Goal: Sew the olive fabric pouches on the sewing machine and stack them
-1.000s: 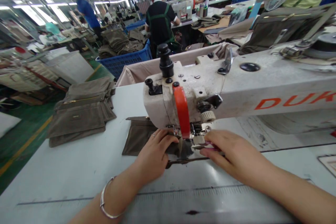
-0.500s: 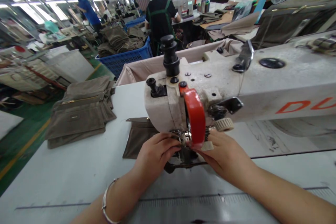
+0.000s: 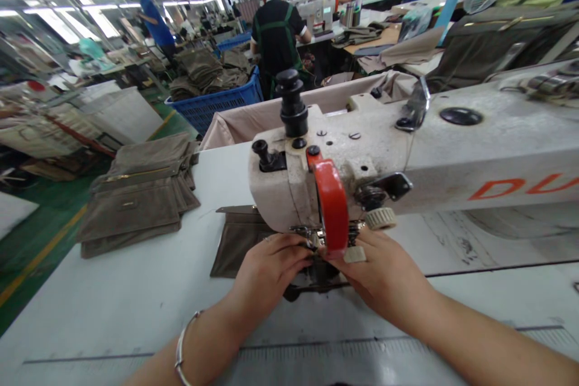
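Observation:
A cream sewing machine [image 3: 407, 151] with a red guard [image 3: 332, 211] stands on the white table [image 3: 113, 307]. Under its head lies an olive-brown fabric piece [image 3: 235, 241] that runs off to the left. My left hand [image 3: 266, 271], a bracelet on its wrist, rests on that fabric with its fingers curled and pinched at the presser foot. From the right, my right hand [image 3: 384, 271] presses in with its fingers closed on the fabric below the red guard. The needle area between my fingertips is mostly hidden.
A stack of finished olive fabric pieces [image 3: 140, 193] lies on the table's left. Behind it stand a blue crate [image 3: 217, 105] of folded pieces and a beige cloth bin [image 3: 271, 111]. A person in a black top [image 3: 275, 30] works at another machine farther back.
Both hands have moved in closer under the machine head and pinched together at the presser foot. The view has shifted slightly, so the machine sits a little more to the right.

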`<state>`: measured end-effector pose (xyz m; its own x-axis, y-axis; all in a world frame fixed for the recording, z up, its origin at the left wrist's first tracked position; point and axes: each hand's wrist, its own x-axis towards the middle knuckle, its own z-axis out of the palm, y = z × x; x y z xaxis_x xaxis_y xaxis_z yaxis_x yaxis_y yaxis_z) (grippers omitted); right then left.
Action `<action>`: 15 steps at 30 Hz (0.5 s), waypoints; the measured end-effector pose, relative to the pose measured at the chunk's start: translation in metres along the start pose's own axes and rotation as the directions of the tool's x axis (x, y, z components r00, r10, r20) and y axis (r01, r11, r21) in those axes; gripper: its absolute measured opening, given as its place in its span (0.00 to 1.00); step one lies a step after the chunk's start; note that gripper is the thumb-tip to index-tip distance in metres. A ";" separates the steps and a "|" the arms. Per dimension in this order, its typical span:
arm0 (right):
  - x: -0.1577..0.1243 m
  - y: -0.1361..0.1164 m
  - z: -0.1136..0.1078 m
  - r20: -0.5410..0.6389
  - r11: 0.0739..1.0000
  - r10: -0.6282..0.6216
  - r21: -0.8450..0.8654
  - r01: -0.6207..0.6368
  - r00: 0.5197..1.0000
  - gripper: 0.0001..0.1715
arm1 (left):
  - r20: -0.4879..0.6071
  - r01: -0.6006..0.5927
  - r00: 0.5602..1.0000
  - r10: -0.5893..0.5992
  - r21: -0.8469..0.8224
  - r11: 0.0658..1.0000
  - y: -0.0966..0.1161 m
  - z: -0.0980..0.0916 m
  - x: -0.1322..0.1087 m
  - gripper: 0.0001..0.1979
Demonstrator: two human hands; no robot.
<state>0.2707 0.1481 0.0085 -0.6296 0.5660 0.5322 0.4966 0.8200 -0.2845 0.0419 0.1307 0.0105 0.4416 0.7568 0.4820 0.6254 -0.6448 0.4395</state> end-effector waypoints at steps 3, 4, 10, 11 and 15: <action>-0.001 0.001 0.000 0.007 0.998 -0.040 -0.048 0.040 0.999 0.14 | 0.019 -0.023 1.000 0.023 0.037 0.999 0.000 0.000 0.001 0.08; -0.001 0.002 0.000 0.003 0.998 -0.060 -0.037 0.060 0.998 0.15 | 0.027 -0.032 0.999 0.030 0.046 0.998 0.000 0.000 0.001 0.09; 0.005 0.008 -0.002 -0.006 0.927 0.026 0.374 -0.021 1.000 0.11 | 0.007 0.020 1.000 -0.019 -0.062 0.998 -0.003 0.000 0.001 0.06; 0.006 0.008 -0.002 0.002 0.914 0.040 0.405 -0.037 0.999 0.10 | 0.009 0.031 0.999 -0.031 -0.078 0.996 -0.003 0.000 0.001 0.06; -0.001 0.012 -0.008 0.031 0.955 0.044 0.292 -0.051 0.999 0.11 | 0.037 0.014 0.999 -0.012 -0.058 0.998 0.001 -0.002 -0.001 0.05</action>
<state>0.2823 0.1566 0.0109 -0.6257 0.6037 0.4940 0.3319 0.7791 -0.5318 0.0403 0.1288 0.0118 0.4575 0.7677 0.4487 0.5931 -0.6394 0.4893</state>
